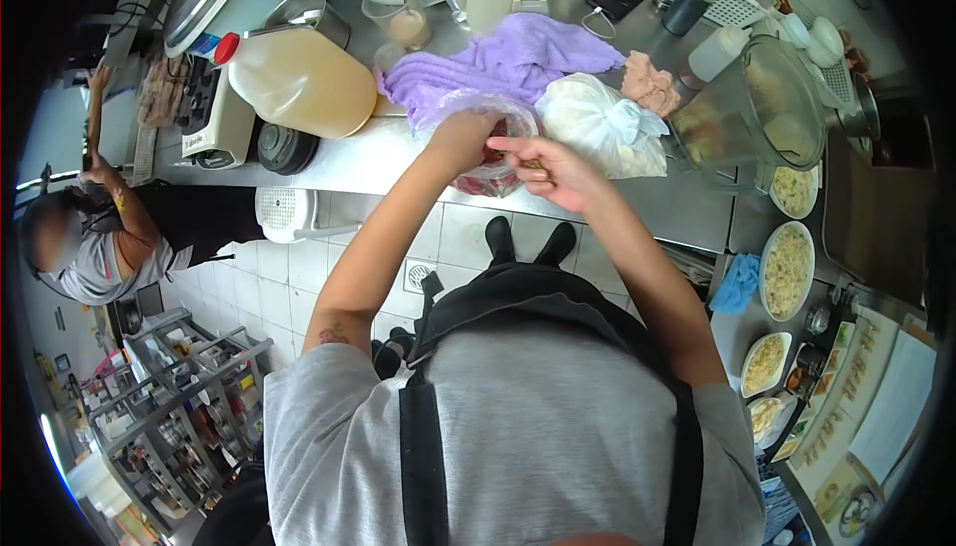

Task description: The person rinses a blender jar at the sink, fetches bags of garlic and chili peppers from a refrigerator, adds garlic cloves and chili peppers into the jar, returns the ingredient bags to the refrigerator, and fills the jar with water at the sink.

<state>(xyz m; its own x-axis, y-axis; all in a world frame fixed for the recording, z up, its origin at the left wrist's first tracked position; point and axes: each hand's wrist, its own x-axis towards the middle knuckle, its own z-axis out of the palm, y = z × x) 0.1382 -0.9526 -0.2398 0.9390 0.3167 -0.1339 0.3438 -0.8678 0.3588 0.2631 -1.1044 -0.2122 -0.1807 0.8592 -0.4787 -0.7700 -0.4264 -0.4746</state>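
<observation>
A clear plastic bag (485,185) with dark red contents sits at the front edge of the steel counter, its mouth bunched open. At that mouth is my left hand (464,139), fingers curled down on the plastic and partly hidden. Just to the right, my right hand (556,171) has its index finger stretched toward the bag while the other fingers curl in. A small greenish-brown bit shows between those fingers, too small to name. Beside my right hand lies a knotted white plastic bag (588,128). Behind both hands is a crumpled purple towel (528,53).
A large jug of pale liquid (304,83) and a black lidded container (286,148) stand left. On the right are a big clear tub (742,118), a blue cloth (737,282) and several bowls of food (787,269). Another person (119,232) works at far left near a white stool (287,215).
</observation>
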